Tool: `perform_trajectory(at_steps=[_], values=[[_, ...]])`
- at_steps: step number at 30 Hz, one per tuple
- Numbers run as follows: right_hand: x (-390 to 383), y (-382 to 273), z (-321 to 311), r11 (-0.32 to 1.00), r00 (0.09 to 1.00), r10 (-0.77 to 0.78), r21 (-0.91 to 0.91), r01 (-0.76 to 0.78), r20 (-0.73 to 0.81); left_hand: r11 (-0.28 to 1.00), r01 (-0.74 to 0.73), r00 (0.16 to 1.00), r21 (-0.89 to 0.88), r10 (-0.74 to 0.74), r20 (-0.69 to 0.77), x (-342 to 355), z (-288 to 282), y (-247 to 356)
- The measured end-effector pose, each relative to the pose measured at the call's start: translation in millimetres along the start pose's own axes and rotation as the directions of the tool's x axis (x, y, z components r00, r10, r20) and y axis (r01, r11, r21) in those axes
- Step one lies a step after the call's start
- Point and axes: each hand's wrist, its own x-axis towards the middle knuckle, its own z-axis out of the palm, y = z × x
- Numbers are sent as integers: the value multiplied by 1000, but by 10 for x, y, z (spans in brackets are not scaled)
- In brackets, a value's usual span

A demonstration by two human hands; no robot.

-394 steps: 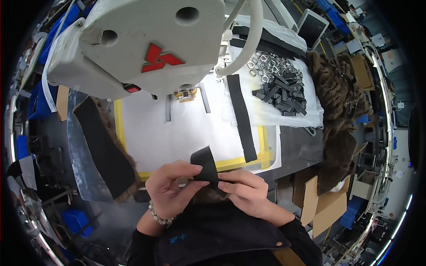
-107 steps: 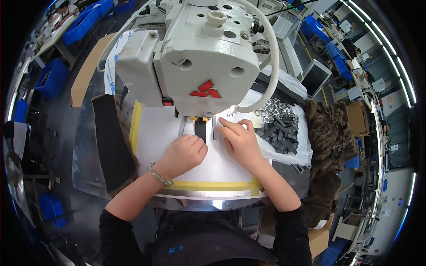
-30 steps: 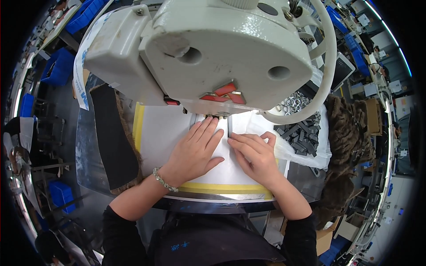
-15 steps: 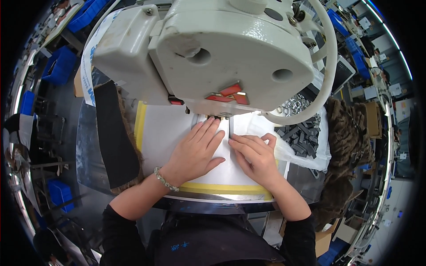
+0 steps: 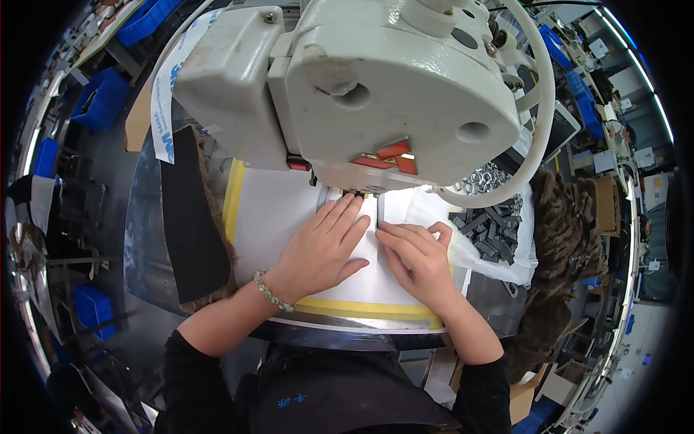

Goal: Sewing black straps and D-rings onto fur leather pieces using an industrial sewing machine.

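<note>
My left hand (image 5: pixel 318 249) lies flat, palm down, on the white work surface (image 5: pixel 271 210), its fingers stretched out. Its fingertips reach under the head of the pale sewing machine (image 5: pixel 405 94), by the needle area, where any small piece beneath them is hidden. My right hand (image 5: pixel 423 262) is beside it, fingers bent and drawn together. The right fingertips are at the near end of a narrow grey strip (image 5: pixel 380 210) that runs away from me toward the machine. A beaded bracelet (image 5: pixel 273 293) is round my left wrist.
Right of the work surface, a white plastic bag (image 5: pixel 463 249) bears dark grey strap pieces (image 5: pixel 491 231) and metal rings (image 5: pixel 486 179). Brown fur material (image 5: pixel 567 224) is piled farther right. A black-backed fur piece (image 5: pixel 189 224) lies at the left. Yellow tape (image 5: pixel 361 309) edges the surface.
The view has shifted slightly, so the machine appears a little farther right. Both hands keep nearly the same place and pose.
</note>
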Motion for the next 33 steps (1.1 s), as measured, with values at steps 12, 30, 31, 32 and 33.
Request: perform_trajectory(at_steps=[12, 30, 31, 32, 33], values=[[-12, -40, -31, 995, 995, -91, 42, 90, 31, 708, 423, 870, 566, -491, -36, -795, -1042, 32], [45, -477, 84, 888, 920, -352, 250, 386, -171, 701, -489, 856, -519, 270, -442, -1027, -625, 492], [17, -473, -20, 891, 922, -348, 246, 382, -172, 751, -531, 808, -394, 309, -501, -1035, -646, 471], [-35, -441, -99, 903, 920, -345, 202, 379, -186, 755, -427, 887, -499, 242, -392, -1090, -680, 374], [-83, -420, -167, 912, 917, -344, 159, 377, -200, 835, -289, 914, -468, 96, -394, -1133, -512, 387]])
